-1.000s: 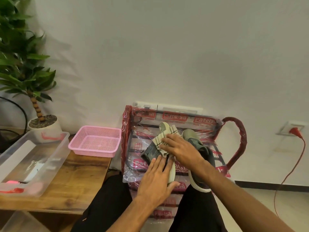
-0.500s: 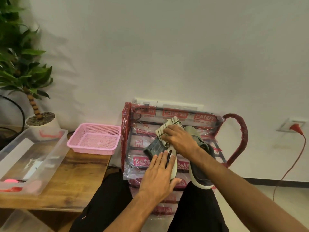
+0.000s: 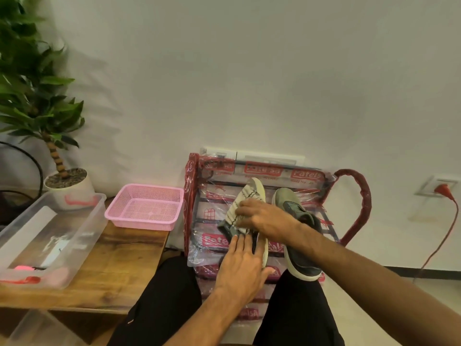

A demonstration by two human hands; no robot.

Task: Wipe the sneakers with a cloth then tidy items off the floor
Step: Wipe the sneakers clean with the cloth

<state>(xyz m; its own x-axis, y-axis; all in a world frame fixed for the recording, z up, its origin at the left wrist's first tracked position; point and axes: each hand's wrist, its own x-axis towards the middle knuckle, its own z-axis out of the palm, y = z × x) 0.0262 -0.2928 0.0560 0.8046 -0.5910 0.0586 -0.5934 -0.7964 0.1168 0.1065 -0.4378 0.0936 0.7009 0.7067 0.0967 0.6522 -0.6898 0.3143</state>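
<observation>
Two grey-green sneakers with pale soles lie on a plastic-wrapped red metal rack (image 3: 354, 196) in front of my knees. My left hand (image 3: 242, 265) grips the heel end of the left sneaker (image 3: 260, 188), which is tipped on its side with its toe pointing away. My right hand (image 3: 264, 218) presses a white cloth with dark stripes (image 3: 240, 203) against that sneaker's upper. The right sneaker (image 3: 299, 236) rests beside it, sole partly turned toward me, partly behind my right wrist.
A wooden table (image 3: 107, 265) to the left carries a pink mesh basket (image 3: 147, 206), a clear plastic bin (image 3: 47, 236) and a potted plant (image 3: 62, 176). A red plug (image 3: 442, 189) sits in a wall socket at right, its cord trailing to the floor.
My right hand with the cloth slid toward the sneaker's toe, then back down toward the middle. My left hand stayed on the heel end.
</observation>
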